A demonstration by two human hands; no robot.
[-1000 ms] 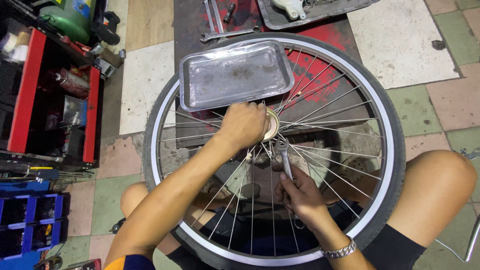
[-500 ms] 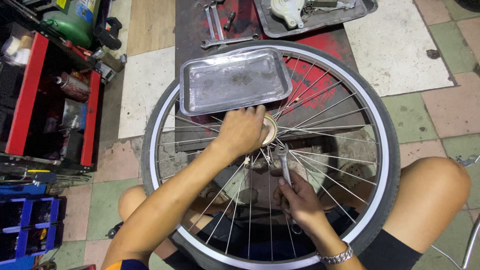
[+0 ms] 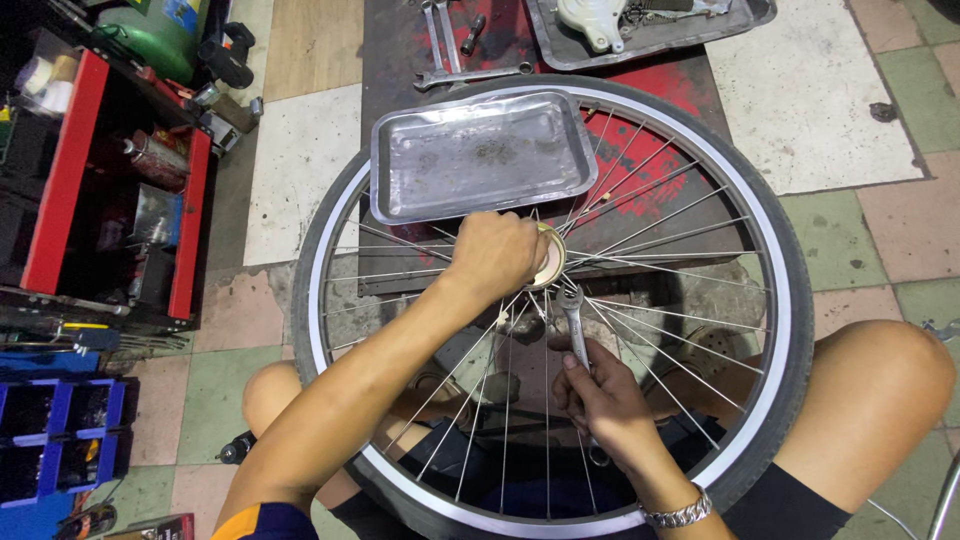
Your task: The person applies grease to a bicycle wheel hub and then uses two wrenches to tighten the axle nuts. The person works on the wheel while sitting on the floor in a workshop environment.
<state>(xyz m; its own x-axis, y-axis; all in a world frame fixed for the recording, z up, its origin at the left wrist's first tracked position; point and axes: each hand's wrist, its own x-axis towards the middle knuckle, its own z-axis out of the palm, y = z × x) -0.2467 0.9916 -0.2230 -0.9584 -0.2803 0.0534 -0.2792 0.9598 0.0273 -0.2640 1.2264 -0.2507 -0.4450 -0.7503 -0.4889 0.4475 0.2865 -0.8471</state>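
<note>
A spoked bicycle wheel with a black tyre (image 3: 795,300) lies flat across my lap. My left hand (image 3: 495,255) is closed over the round hub (image 3: 549,257) at the wheel's centre. My right hand (image 3: 600,395) reaches up between the spokes and grips a silver spanner (image 3: 574,325) whose head sits just below the hub. A bracelet is on my right wrist. An empty metal tray (image 3: 480,155) rests on the wheel's far rim.
A red tool cart (image 3: 110,200) stands at the left, blue bins (image 3: 60,425) below it. Spanners (image 3: 465,75) and a second tray with parts (image 3: 640,30) lie on the dark mat ahead. My knee (image 3: 880,390) is at the right.
The view has shifted slightly. My right hand has slid the spanner a little closer under the hub; my left hand stays on the hub.
</note>
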